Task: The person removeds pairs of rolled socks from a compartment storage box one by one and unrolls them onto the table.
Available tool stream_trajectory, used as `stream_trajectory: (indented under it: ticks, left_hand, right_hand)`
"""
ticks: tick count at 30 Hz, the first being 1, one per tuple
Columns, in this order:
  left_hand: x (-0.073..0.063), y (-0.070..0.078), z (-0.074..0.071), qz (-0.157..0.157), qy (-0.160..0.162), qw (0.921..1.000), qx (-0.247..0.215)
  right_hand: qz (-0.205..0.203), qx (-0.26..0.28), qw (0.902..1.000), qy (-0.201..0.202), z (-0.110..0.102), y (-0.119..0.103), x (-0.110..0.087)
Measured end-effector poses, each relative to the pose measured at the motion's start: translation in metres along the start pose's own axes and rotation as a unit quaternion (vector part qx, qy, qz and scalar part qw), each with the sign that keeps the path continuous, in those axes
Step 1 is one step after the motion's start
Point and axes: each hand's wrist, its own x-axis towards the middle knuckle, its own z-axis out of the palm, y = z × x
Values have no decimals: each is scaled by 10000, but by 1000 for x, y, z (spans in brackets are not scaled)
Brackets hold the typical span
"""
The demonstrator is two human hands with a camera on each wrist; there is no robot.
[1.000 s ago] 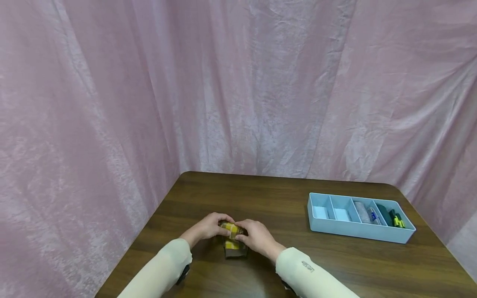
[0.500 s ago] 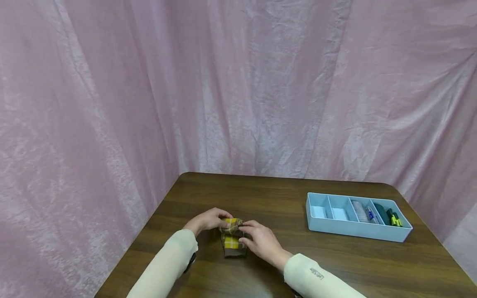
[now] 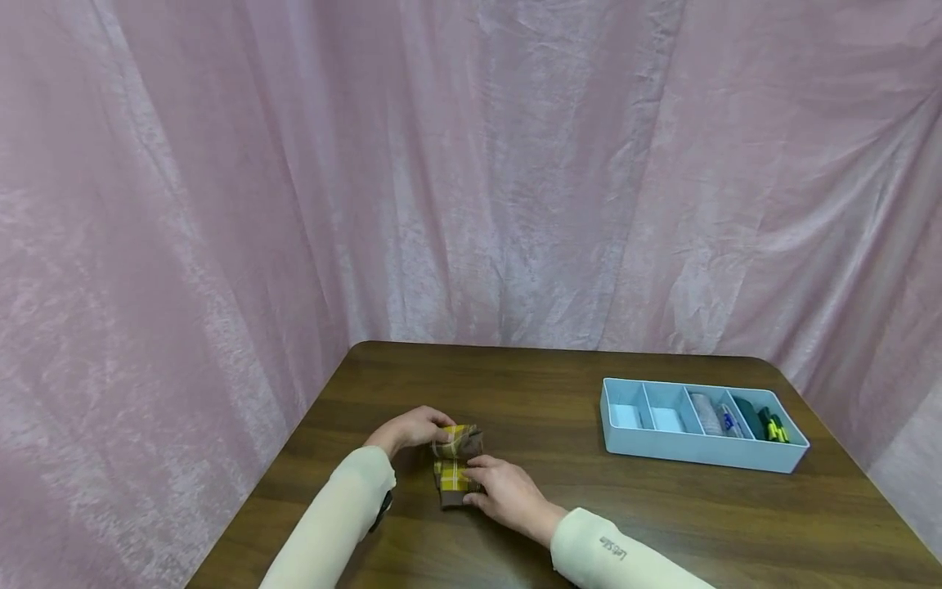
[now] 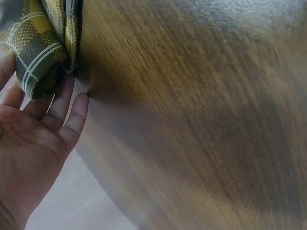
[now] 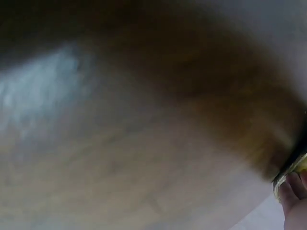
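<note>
A yellow and brown plaid knit sock (image 3: 454,477), or a pair of them, lies on the table with its far end rolled up and its plain brown cuff nearest me. My left hand (image 3: 414,428) holds the left end of the roll between thumb and fingers. In the left wrist view the rolled fabric (image 4: 41,52) shows white lines, and the left hand's (image 4: 36,129) fingers reach under it. My right hand (image 3: 513,493) rests its fingertips on the flat part by the cuff, thumb and fingers spread. Only a few right-hand fingers (image 5: 295,189) show in the right wrist view.
To the right on the brown wooden table (image 3: 545,393) stands a light blue divided tray (image 3: 699,448). Its right compartments hold a grey roll (image 3: 705,413), blue-and-clear items (image 3: 730,420) and green and yellow pens (image 3: 773,426). A pink curtain (image 3: 478,164) hangs behind.
The roll has moved slightly away from me, showing more of the flat part. My right hand has left the roll and slid toward the cuff; the left hand keeps hold.
</note>
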Motion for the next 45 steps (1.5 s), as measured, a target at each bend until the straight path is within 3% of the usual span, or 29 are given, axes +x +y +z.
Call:
stream_trajectory:
  ticks: [6, 11, 15, 22, 28, 34, 39, 45]
  left_hand:
    - [7, 3, 0, 143, 183, 9994, 239]
    - [10, 4, 1, 802, 582, 9945, 330]
    - [6, 4, 2, 1173, 638, 9885, 709]
    - [2, 0, 2, 966, 327, 9900, 971]
    - [6, -2, 3, 787, 292, 9950, 539]
    - [15, -3, 4, 540, 418, 9976, 71]
    - [22, -2, 4, 431, 680, 9967, 101]
    - [24, 2, 2, 262, 708, 9970, 141]
  right_hand:
    - [-55, -363, 9985, -409, 1, -3, -3]
    - [-310, -881, 9948, -406, -1, -6, -2]
    - [-210, -994, 9933, -554, 1, -7, -1]
    - [-167, -1374, 9899, -306, 7, -11, 1]
    - [-181, -1731, 9847, -80, 9, -10, 6]
    - [-86, -1388, 9898, -299, 9, -6, 8]
    - [-190, -1005, 9942, -321, 9, 0, 8]
    - [-178, -591, 9957, -693, 7, 4, 5]
